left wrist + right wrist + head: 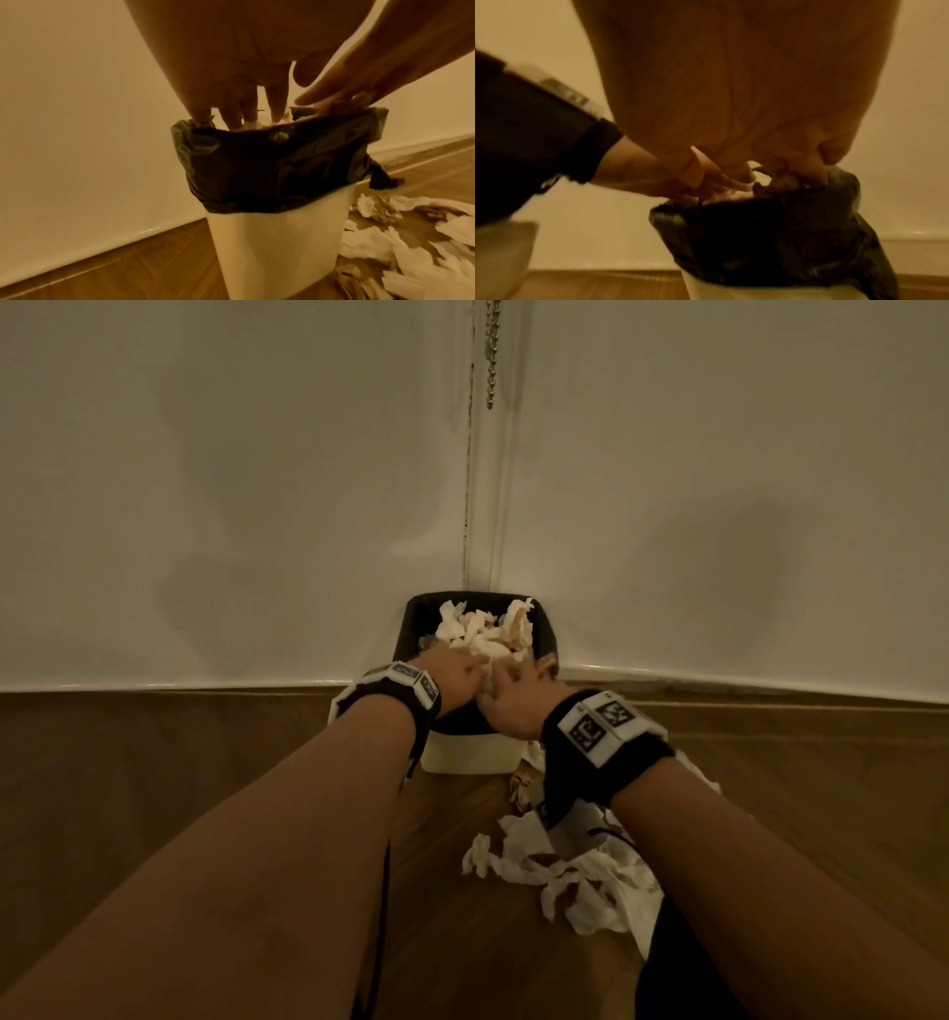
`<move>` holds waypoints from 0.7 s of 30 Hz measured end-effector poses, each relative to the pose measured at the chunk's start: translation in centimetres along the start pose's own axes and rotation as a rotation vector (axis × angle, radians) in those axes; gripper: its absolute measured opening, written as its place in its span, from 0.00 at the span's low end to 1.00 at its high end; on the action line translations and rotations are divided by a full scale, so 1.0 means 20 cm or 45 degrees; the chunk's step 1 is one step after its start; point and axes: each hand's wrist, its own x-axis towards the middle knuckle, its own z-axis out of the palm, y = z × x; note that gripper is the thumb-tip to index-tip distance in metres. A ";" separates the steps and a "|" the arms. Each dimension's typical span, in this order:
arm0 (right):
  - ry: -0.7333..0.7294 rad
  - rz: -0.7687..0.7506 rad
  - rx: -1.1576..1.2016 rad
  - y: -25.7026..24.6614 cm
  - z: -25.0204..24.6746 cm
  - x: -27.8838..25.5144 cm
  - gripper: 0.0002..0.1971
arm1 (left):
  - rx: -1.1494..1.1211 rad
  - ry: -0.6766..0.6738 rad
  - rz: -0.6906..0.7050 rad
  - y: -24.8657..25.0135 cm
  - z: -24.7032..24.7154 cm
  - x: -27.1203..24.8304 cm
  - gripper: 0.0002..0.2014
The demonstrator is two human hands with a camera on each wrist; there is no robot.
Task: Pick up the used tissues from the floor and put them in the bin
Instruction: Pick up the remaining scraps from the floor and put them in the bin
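A white bin (470, 752) with a black liner (277, 166) stands in the corner, piled high with crumpled tissues (480, 629). Both hands are over the near side of its opening. My left hand (457, 675) points its straight fingers (246, 113) down onto the tissues inside. My right hand (508, 695) lies beside it, touching it, with its fingers (331, 91) stretched to the liner's rim and pressing on the pile (734, 195). Neither hand visibly grips anything. More used tissues (575, 870) lie scattered on the floor to the right of the bin, partly under my right forearm.
Two pale walls meet behind the bin, and a bead chain (493, 351) hangs in the corner. The wooden floor (154, 762) stretches left and right of the bin. A black cable (382, 916) runs under my left forearm.
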 end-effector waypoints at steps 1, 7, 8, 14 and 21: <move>-0.050 -0.006 -0.026 -0.02 0.03 0.01 0.36 | 0.016 -0.026 -0.041 0.00 0.02 0.01 0.20; -0.189 -0.103 0.051 -0.06 0.05 0.18 0.32 | 0.135 -0.225 -0.186 0.00 0.08 0.10 0.25; -0.227 -0.095 0.087 -0.05 0.06 0.23 0.32 | 0.150 -0.235 -0.207 0.00 0.09 0.12 0.26; -0.275 -0.001 0.092 0.00 0.05 0.33 0.43 | 0.395 -0.392 -0.191 -0.03 0.08 0.16 0.34; -0.033 -0.179 -0.043 0.00 -0.13 0.14 0.29 | 0.176 0.058 -0.076 0.04 -0.08 0.06 0.18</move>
